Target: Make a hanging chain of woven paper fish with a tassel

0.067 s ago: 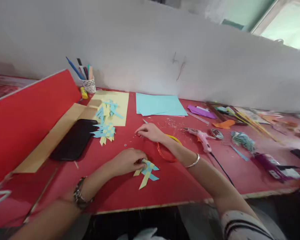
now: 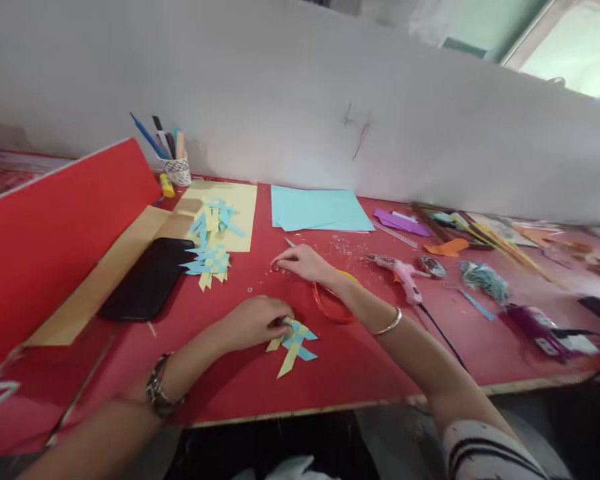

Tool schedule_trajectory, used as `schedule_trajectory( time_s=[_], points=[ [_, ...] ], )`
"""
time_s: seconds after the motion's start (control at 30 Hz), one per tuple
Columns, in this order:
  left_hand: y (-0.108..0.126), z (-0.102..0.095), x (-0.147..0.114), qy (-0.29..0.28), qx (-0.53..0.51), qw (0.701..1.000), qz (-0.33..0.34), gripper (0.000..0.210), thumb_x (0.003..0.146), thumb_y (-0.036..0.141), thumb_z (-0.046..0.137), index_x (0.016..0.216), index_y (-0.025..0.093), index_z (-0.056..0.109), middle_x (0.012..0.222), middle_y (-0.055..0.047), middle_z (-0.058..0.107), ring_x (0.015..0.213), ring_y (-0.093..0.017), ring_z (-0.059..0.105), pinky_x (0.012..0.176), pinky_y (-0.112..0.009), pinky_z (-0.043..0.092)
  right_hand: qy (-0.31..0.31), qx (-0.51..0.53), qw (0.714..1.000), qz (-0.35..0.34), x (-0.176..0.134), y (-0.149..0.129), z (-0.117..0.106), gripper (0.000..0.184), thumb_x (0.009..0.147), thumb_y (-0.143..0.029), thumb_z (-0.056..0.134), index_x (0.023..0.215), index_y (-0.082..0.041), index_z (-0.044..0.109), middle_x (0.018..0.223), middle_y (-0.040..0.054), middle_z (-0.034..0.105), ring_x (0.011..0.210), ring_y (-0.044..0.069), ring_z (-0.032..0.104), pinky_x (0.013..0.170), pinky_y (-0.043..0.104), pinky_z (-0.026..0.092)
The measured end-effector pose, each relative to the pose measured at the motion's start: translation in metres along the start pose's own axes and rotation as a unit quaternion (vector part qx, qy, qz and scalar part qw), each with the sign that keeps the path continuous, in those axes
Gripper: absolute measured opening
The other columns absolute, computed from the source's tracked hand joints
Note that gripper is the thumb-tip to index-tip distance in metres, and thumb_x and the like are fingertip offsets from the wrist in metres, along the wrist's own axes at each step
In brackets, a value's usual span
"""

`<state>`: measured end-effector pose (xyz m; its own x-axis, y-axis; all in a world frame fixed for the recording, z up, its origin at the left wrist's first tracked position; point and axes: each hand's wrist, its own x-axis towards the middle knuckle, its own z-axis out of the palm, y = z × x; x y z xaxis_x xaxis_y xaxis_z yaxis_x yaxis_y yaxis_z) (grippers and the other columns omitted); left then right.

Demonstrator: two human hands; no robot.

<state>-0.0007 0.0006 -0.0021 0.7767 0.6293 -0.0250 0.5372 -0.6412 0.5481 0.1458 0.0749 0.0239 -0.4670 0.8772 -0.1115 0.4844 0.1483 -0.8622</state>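
My left hand [image 2: 255, 323] is closed on one edge of a small woven paper piece [image 2: 296, 339], fish-like in shape, made of blue and yellow strips. The piece lies low over the red table, and my fingers hide part of it. Farther up, my right hand [image 2: 305, 263] has thumb and fingertips pressed together at the table top; whatever is between them is too small to make out. Tiny white rings [image 2: 250, 289] lie close by. Similar woven paper pieces [image 2: 211, 261] rest to the left, beyond my left hand.
A black phone [image 2: 150, 280] lies at left beside a red board [image 2: 60, 247]. Yellow paper [image 2: 245, 213], blue sheets [image 2: 320, 208] and a pen cup [image 2: 179, 171] stand along the wall. Under my right forearm are thin bangles [image 2: 325, 307]. Rightward are a pink glue gun [image 2: 405, 277] and yarn [image 2: 485, 280].
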Motion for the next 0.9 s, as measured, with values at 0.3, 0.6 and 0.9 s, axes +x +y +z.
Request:
schedule_trajectory(
  time_s=[0.3, 0.6, 0.9],
  points=[
    [-0.002, 0.001, 0.0, 0.076, -0.015, 0.995, -0.06, 0.012, 0.079, 0.026, 0.046, 0.083, 0.02, 0.055, 0.071, 0.0, 0.06, 0.064, -0.015, 0.055, 0.054, -0.022, 0.033, 0.004, 0.109, 0.994, 0.024, -0.027, -0.009, -0.008, 0.013, 0.074, -0.021, 0.057, 0.075, -0.016, 0.069, 0.07, 0.0021, 0.066, 0.056, 0.006, 0.055, 0.06, 0.021, 0.046],
    [0.0, -0.009, -0.002, 0.311, -0.17, 0.929, -0.105, 0.022, 0.076, 0.038, 0.04, 0.072, 0.018, 0.049, 0.061, 0.002, 0.051, 0.053, -0.012, 0.046, 0.051, -0.023, 0.034, 0.008, 0.094, 0.994, 0.062, -0.053, -0.026, 0.0, 0.016, 0.076, -0.015, 0.052, 0.077, -0.013, 0.068, 0.059, -0.0002, 0.063, 0.055, 0.008, 0.058, 0.06, 0.022, 0.047],
    [-0.003, -0.001, 0.002, 0.273, -0.287, 0.914, -0.084, 0.027, 0.075, 0.034, 0.038, 0.055, 0.018, 0.045, 0.047, 0.005, 0.041, 0.044, -0.008, 0.038, 0.043, -0.02, 0.03, 0.074, -0.096, 0.989, -0.091, -0.069, -0.034, -0.013, 0.015, 0.077, -0.023, 0.051, 0.081, -0.017, 0.065, 0.077, 0.0019, 0.066, 0.067, 0.011, 0.059, 0.063, 0.024, 0.045]
  ],
)
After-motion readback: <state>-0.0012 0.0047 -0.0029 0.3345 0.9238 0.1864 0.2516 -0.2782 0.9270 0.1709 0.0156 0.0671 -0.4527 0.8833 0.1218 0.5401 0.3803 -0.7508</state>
